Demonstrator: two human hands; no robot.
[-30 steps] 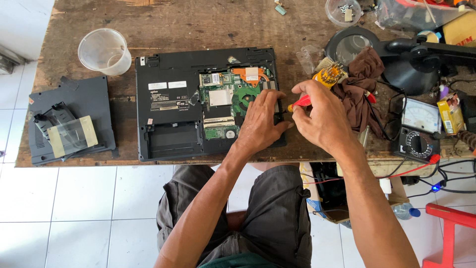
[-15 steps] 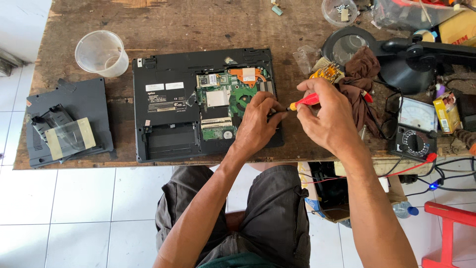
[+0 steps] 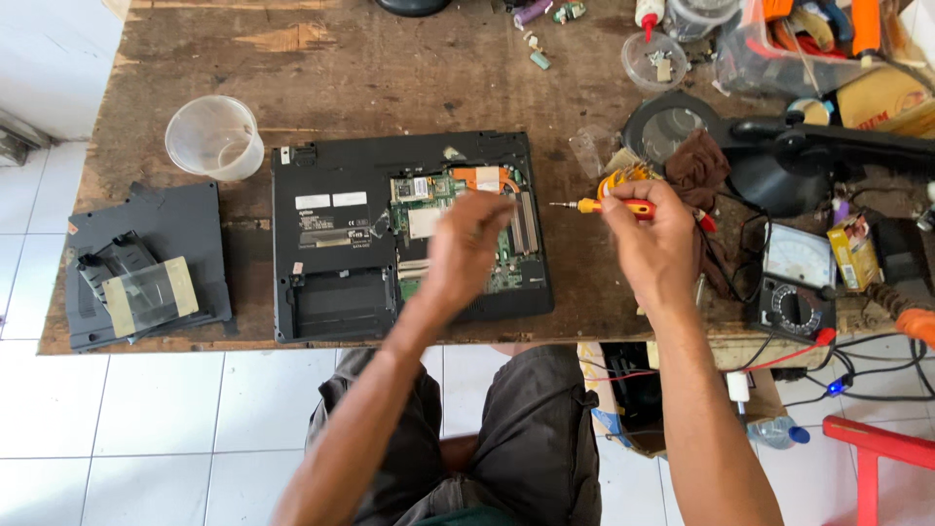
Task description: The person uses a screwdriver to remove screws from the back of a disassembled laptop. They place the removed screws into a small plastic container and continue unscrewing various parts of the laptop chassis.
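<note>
A black laptop [image 3: 336, 253] lies bottom-up on the wooden table [image 3: 390, 68], its cover off and the green circuit board [image 3: 429, 200] showing. My left hand [image 3: 466, 248] hovers over the board, blurred by motion; whether the fingers hold anything is unclear. My right hand [image 3: 651, 239] is to the right of the laptop, shut on a small screwdriver [image 3: 604, 206] with a yellow and red handle, its tip pointing left toward the laptop.
A clear plastic cup [image 3: 214, 136] stands at the laptop's upper left. Removed black covers [image 3: 146, 263] lie at the left edge. A multimeter [image 3: 794, 282], brown cloth [image 3: 696, 161], black lamp base [image 3: 779, 170], small parts dish [image 3: 654, 58] and cluttered tools fill the right side.
My right hand has lifted the screwdriver away from the laptop to the right. My left hand has moved left over the circuit board.
</note>
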